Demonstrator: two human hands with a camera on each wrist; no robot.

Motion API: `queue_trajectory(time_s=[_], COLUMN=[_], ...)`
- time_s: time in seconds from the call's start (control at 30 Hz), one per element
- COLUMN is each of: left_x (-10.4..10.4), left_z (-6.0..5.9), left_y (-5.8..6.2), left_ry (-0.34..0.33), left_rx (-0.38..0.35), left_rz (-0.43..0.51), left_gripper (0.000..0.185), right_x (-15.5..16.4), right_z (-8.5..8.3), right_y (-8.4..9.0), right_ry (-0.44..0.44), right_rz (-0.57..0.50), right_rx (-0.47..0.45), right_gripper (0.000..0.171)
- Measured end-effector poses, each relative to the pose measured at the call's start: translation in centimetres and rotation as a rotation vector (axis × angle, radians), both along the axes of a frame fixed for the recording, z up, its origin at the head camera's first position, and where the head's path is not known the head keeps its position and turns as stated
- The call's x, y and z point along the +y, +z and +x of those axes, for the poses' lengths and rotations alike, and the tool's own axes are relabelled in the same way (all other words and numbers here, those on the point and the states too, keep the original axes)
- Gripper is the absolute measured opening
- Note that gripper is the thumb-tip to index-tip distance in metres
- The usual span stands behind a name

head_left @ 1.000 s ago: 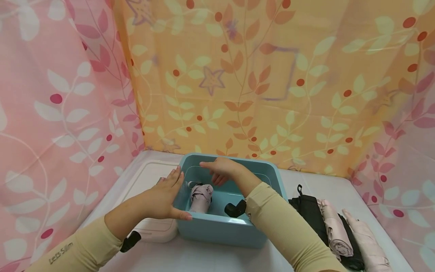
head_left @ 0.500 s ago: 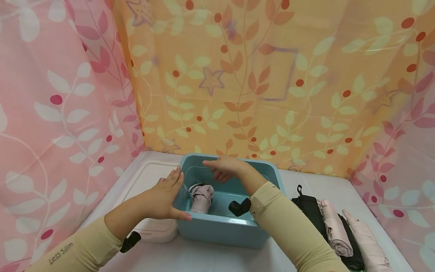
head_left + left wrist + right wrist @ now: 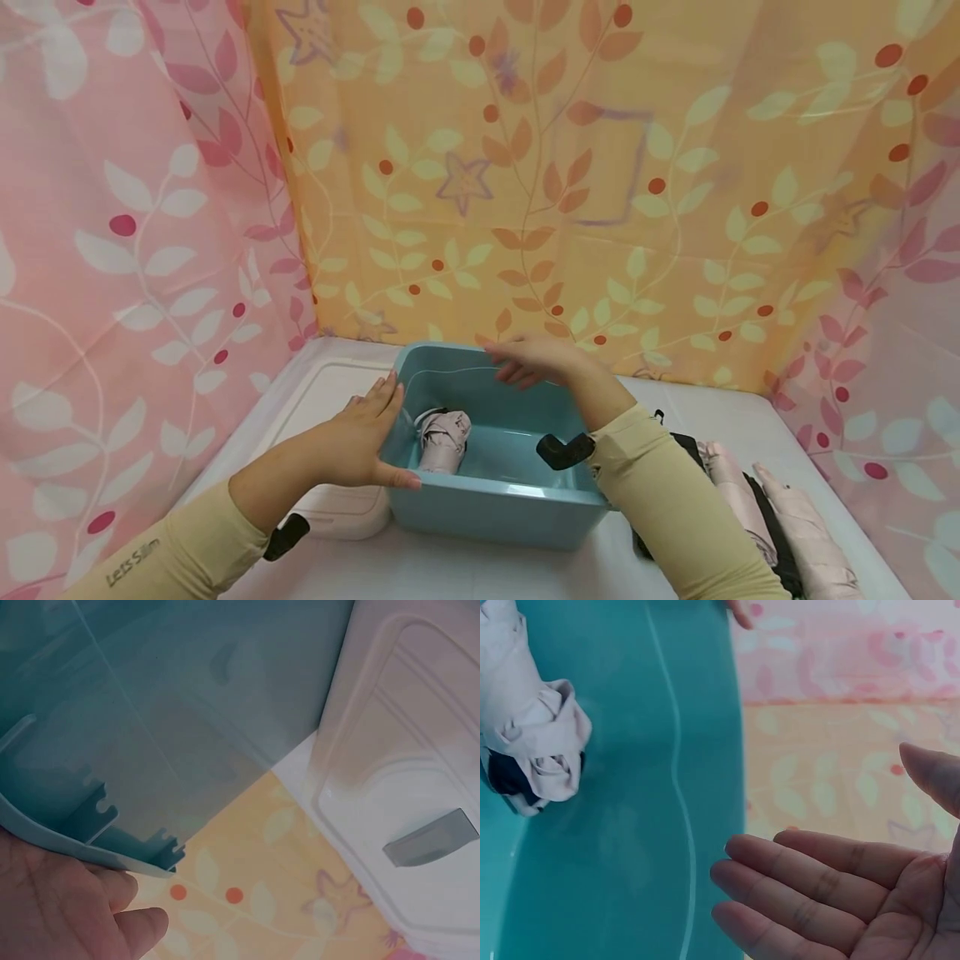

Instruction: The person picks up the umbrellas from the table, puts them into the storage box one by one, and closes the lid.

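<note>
A light blue plastic bin (image 3: pixel 495 504) stands on the white table, with one folded pale pink umbrella (image 3: pixel 444 437) lying inside at its left. My left hand (image 3: pixel 367 435) rests flat against the bin's left wall, fingers straight, thumb on the front corner. My right hand (image 3: pixel 536 362) hovers over the bin's far rim with straight fingers and holds nothing. The right wrist view shows the right hand's (image 3: pixel 832 900) empty palm above the bin (image 3: pixel 630 825) and the umbrella (image 3: pixel 532 742). In the left wrist view the left hand (image 3: pixel 60 907) lies under the bin's rim (image 3: pixel 90 825).
A white lid (image 3: pixel 330 392) lies flat to the left of the bin, also seen in the left wrist view (image 3: pixel 405 810). Several folded black and pink umbrellas (image 3: pixel 750 492) lie in a row at the right. Patterned fabric walls enclose the table on three sides.
My right hand has risen out of the bin and moved right and back, over the far rim. The left hand and the pink umbrella have stayed put.
</note>
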State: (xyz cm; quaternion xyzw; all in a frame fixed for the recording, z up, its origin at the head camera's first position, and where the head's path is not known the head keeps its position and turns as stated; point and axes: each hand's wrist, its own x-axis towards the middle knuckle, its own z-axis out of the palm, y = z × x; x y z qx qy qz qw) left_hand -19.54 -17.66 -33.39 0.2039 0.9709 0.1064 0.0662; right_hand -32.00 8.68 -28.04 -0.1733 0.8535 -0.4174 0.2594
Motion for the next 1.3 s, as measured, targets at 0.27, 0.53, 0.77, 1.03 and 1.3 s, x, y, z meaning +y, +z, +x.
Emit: queue_trajectory(time_s=[0.27,0.53,0.77,1.03,1.3], left_x=[0.0,0.1,0.4,0.9,0.7], left_z=[0.2,0.3,0.5,1.1,1.3], left_y=[0.4,0.7,0.9,0.9,0.7], left_ry=[0.004,0.002,-0.004,-0.013,-0.014], left_rx=[0.012,0.019,0.018,-0.02,-0.02], left_rz=[-0.007,-0.035,-0.072,-0.09,-0.097], left_gripper=[0.127,0.128,0.128,0.126,0.123], right_x=[2.9,7.6,12.8,18.5,24.0], right_z=[0.5,0.8,1.2,2.7,3.5], right_y=[2.3,3.6,3.4,1.7,-1.3], right_ry=[-0.007,-0.033,-0.136,-0.212,-0.246], right_rz=[-0.094,-0.153,-0.122,-0.036,0.051], right_rx=[0.038,0.092,0.189,0.235,0.156], right_gripper=[0.056,0.055,0.064,0.067,0.068])
